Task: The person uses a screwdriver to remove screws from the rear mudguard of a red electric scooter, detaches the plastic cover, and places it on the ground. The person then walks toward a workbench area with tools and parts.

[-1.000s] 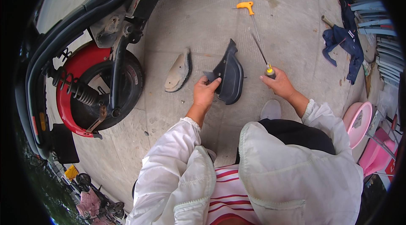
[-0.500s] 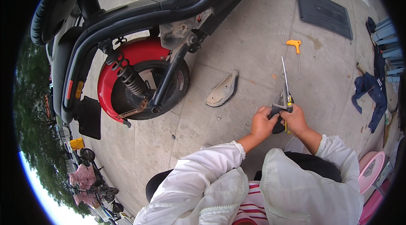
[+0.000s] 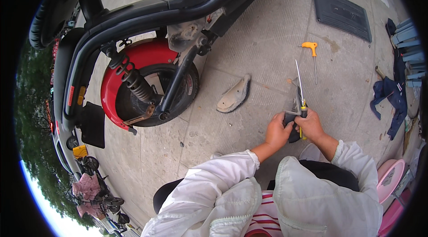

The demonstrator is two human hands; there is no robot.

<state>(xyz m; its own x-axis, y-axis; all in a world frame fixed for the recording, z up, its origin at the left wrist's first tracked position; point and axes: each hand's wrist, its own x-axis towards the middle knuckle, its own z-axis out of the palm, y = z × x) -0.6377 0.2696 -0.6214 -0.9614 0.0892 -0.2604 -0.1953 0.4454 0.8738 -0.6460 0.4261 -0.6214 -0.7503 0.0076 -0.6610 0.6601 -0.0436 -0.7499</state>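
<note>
The person's left hand (image 3: 277,133) has its grip closed on a black plastic part (image 3: 294,137), the thumb pressed along it and the fingers curled against its side, with little gap to be seen between them. The right hand (image 3: 312,125) has its grip wrapped round the yellow-and-black handle of a screwdriver (image 3: 303,112), whose thin metal shaft points away from the body. Both hands are close together in front of the right knee, thumbs near each other; whether the right fingers also touch the black part cannot be told, as the hands cover much of it. The part is held above the paved ground (image 3: 263,45), its narrow upper end rising just beside the screwdriver. Beyond the hands an orange-handled tool (image 3: 314,51) with a straight thin rod lies on the ground, and farther off is a flat dark panel (image 3: 342,14). To the left, well apart from the hands, a curved beige piece with a dark edge (image 3: 232,98) lies near a scooter's wheel (image 3: 189,90) with its red fender (image 3: 113,87)
</note>
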